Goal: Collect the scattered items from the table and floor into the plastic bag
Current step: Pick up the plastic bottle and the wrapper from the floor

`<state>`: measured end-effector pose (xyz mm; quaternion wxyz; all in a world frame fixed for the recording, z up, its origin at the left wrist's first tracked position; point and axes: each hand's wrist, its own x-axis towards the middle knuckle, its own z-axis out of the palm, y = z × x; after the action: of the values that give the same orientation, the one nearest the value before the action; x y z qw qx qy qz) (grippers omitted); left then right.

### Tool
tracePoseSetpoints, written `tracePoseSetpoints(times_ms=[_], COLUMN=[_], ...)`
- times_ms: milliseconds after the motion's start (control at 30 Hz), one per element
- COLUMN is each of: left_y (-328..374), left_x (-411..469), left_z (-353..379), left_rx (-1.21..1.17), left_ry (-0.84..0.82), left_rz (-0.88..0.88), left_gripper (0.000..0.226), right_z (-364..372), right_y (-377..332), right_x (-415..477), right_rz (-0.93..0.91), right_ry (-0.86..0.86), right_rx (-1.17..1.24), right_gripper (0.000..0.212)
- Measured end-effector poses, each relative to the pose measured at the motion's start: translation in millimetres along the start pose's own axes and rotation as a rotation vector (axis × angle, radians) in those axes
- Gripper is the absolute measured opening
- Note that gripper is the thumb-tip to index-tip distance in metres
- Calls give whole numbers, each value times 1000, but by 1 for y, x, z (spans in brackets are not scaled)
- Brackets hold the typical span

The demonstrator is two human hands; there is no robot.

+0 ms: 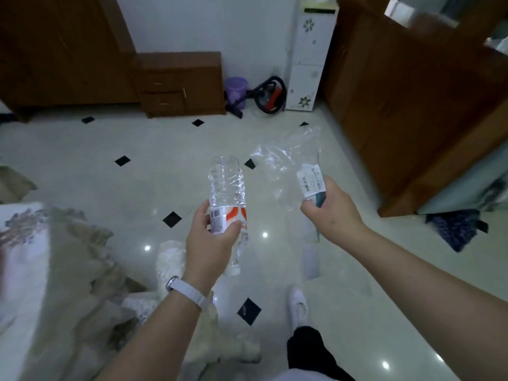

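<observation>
while the bottle (226,182) is outside the bag (288,158), the main risk is a missed entry: the bag hangs limp and crumpled from the right hand (330,207), its mouth cannot be made out, and no hand is free to spread it. the bottle sits left of the bag, apart from it, base pointing far, cap end near.

left hand (211,237): fingers and thumb curled round the labelled band. the wall above looks thin and dented, so a hard squeeze may buckle it and a loose hold may let it slide.

right hand: fingers closed, pinching the bag's film together with a teal item (321,199) i cannot identify. a shift of grip could drop either.

count: one bottle, one bag, one teal item, and one crumpled white item (170,257) on the floor (110,188) near the left hand, judged not yet collected. the cloth-covered worktop (22,243) at near left is too blurred to count anything on it.
</observation>
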<state>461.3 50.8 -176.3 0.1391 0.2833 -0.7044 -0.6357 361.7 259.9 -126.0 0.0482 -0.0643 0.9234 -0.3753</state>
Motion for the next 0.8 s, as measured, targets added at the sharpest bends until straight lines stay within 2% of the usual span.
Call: tracePoseSetpoints(times_ms=[233,367,533,800], left_y=[29,52,65,51], left_x=[82,120,154,233], left_z=[84,112,107,60], left_rx=[62,77,132,52], left_ry=[113,198,310,471], left_rz=[3,-17,4,-58], left_gripper=[62,67,67,69], right_z=[-20,-33,-16,69], right_y=[21,15,-15,-87], right_x=[138,208,272,341], right_rz=[-51,-108,-169,-285], right_ry=[-109,-174,-264,-470], right_rx=[101,137,187,178], right_gripper=[30,36,29,23])
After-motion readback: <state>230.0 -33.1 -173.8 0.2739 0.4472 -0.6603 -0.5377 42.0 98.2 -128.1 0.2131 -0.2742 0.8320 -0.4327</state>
